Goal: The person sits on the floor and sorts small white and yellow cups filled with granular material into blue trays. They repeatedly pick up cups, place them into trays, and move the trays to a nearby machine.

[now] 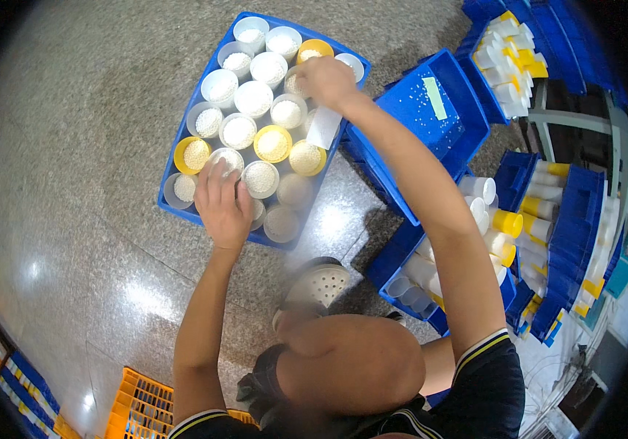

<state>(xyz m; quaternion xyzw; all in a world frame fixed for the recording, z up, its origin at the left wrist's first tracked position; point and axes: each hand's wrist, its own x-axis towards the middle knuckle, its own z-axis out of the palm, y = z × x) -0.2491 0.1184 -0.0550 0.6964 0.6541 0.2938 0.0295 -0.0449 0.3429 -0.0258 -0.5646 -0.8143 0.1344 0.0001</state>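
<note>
A blue tray (176,210) stands on the floor before me, packed with upright translucent and yellow cups holding white granules. My left hand (222,201) reaches over the near left part, fingers stretched across the rim of a granule-filled cup (230,155) and thumb apart. At the far right side, my right hand (325,82) has its fingers curled at the rim of a translucent cup (295,82); the hand hides part of this cup. A white slip (323,130) lies beside my right wrist over the tray's right edge. Next to the right hand is a yellow cup (315,50).
Right of the tray, a blue bin (394,106) holds scattered granules and a pale green strip (435,98). More blue bins with stacked white and yellow cups (506,223) line the right side. An orange crate (138,406) is at lower left; my shoe (318,285) is near the tray.
</note>
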